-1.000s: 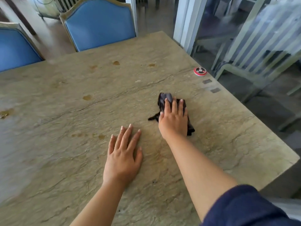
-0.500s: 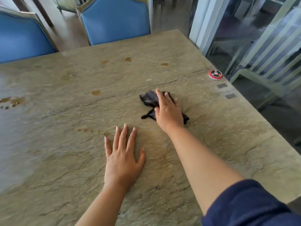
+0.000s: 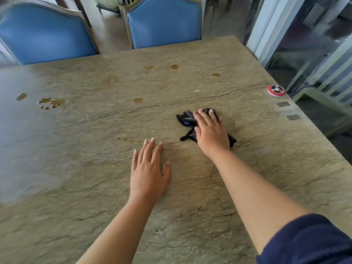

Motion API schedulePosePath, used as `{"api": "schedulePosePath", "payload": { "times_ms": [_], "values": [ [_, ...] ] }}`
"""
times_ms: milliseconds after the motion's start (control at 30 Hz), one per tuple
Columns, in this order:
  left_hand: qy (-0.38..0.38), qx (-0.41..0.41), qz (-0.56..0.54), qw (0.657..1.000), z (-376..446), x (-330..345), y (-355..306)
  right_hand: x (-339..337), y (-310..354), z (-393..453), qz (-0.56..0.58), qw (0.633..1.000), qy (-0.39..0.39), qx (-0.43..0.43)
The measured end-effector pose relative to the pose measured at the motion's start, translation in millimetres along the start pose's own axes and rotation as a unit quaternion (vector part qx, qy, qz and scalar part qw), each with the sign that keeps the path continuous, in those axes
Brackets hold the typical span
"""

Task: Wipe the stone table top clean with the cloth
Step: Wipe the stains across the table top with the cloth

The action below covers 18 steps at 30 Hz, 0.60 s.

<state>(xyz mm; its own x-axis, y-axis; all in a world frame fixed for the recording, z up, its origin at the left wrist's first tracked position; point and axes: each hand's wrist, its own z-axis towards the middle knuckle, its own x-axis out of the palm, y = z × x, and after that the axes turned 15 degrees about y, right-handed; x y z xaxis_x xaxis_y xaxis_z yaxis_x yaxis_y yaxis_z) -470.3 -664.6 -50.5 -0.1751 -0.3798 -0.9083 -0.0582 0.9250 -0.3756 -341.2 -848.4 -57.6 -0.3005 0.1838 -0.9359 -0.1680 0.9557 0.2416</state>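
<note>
A dark crumpled cloth lies on the beige stone table top, right of centre. My right hand presses flat on the cloth and covers most of it. My left hand rests palm down on the bare stone nearer to me, fingers spread, holding nothing. Brown stains mark the stone: a cluster at the far left, a spot in the middle and several spots near the far edge.
Two blue padded chairs stand against the far edge. A small round red and white button device sits near the table's right edge, with two dark squares beside it. Glass panels stand beyond that edge.
My right hand has slid the cloth left and then slightly back right across the stone. The left hand has stayed flat in place. The camera view has shifted, so more of the table's left side shows.
</note>
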Motion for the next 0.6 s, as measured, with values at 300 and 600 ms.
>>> {"api": "schedulePosePath", "payload": {
  "times_ms": [300, 600],
  "values": [
    [-0.014, -0.167, 0.049, 0.985, -20, -26, 88, 30, 140, 11, -0.022, 0.996, 0.030, -0.080],
    [-0.018, -0.148, 0.027, 0.989, -25, -23, 99, 16, 98, 42, -0.023, 0.999, 0.023, -0.029]
  ]
}}
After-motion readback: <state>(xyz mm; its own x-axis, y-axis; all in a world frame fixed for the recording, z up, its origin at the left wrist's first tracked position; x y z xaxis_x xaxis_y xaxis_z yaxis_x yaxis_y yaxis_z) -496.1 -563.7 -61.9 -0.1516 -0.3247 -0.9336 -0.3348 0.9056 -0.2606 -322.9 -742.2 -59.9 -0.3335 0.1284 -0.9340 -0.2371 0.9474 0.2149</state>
